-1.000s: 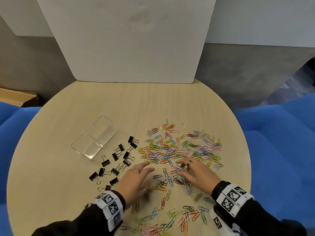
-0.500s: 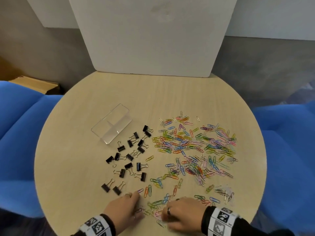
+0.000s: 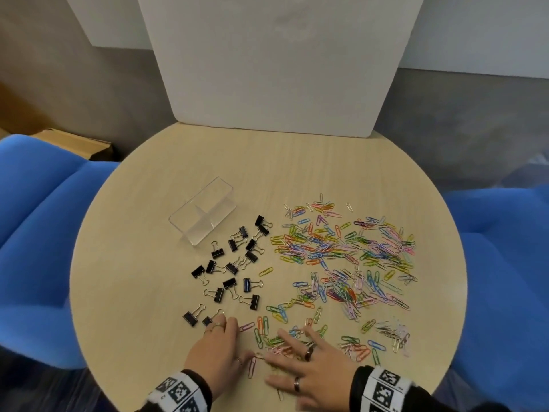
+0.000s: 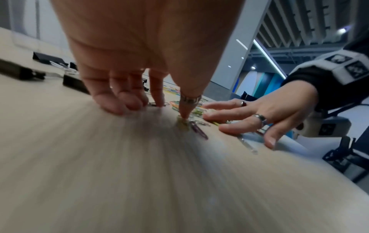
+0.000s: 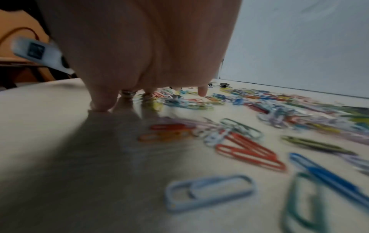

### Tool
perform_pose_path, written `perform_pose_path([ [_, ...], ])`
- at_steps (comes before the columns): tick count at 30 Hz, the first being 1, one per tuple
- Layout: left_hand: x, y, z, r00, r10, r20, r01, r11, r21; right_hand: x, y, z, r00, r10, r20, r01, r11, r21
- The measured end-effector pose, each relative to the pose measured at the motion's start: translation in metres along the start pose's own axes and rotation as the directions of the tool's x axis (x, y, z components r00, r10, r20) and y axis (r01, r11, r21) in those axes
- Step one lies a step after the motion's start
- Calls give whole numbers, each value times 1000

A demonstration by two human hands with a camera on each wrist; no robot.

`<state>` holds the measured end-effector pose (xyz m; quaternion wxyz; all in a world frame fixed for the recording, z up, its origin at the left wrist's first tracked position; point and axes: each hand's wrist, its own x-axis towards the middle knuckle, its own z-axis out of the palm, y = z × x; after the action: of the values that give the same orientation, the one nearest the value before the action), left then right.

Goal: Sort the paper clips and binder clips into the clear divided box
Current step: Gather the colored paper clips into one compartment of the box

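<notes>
The clear divided box [image 3: 203, 215] stands empty at the left middle of the round table. Black binder clips [image 3: 234, 263] lie scattered just in front of it. Coloured paper clips [image 3: 341, 257] spread over the right half, seen close in the right wrist view [image 5: 245, 151]. My left hand [image 3: 221, 343] rests fingertips down near the front edge, beside two binder clips [image 3: 196, 316]; its thumb presses a yellow-green paper clip [image 4: 182, 124]. My right hand [image 3: 309, 361] lies flat with its fingers spread over a small heap of paper clips [image 3: 279, 343]. Neither hand grips anything.
A white board [image 3: 276, 69] stands upright at the table's far edge. Blue chairs [image 3: 38, 233] [image 3: 505, 263] flank the wooden table [image 3: 142, 292]. A cardboard box [image 3: 74, 144] sits on the floor at the back left.
Both hands have drawn back from the middle of the pile to the near edge, dragging paper clips with them. The right hand's fingers have since spread out flat.
</notes>
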<state>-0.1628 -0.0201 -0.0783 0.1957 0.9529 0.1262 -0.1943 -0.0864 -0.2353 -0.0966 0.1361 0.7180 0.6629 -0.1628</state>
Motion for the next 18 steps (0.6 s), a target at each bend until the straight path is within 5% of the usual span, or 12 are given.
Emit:
perform_pose_path([
  [5,-1,-4,17,986,137,-98,-135,991,26,-10,14,10,988,148,-48,-150,988,-23],
  [9,-14,-20,35,975,192,-110,-181,978,104,-1,6,9,994,8,-108,-20,994,-109],
  [13,-12,-29,51,986,167,-3,-158,941,298,16,-9,17,993,-105,-51,93,977,-190],
  [18,-1,-16,49,971,218,103,-241,899,365,11,10,23,1000,-25,-8,24,994,-109],
])
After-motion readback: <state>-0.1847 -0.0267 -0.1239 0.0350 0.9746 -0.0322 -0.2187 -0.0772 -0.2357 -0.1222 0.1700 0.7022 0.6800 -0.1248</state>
